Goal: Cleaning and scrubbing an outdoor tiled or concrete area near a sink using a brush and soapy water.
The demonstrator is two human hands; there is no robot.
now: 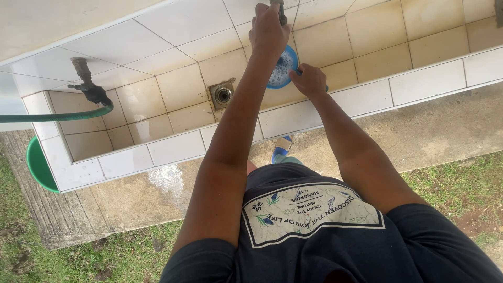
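Two hands at work: your left hand [268,29] grips the dark metal tap [279,10]; your right hand [309,79] holds the round blue plastic bowl [280,71] beneath. Filling step; next, judge the water level.

Both arms are extending forward, elbows nearly straight. The left hand [268,29] is reaching farthest, fingers closing in a fist-like grip. The right hand [309,79] is sitting nearer, fingers curling closed.

Basin floor [173,89] open around drain [222,95]; far-left tap [86,84] with green hose [52,115] blocks that corner.
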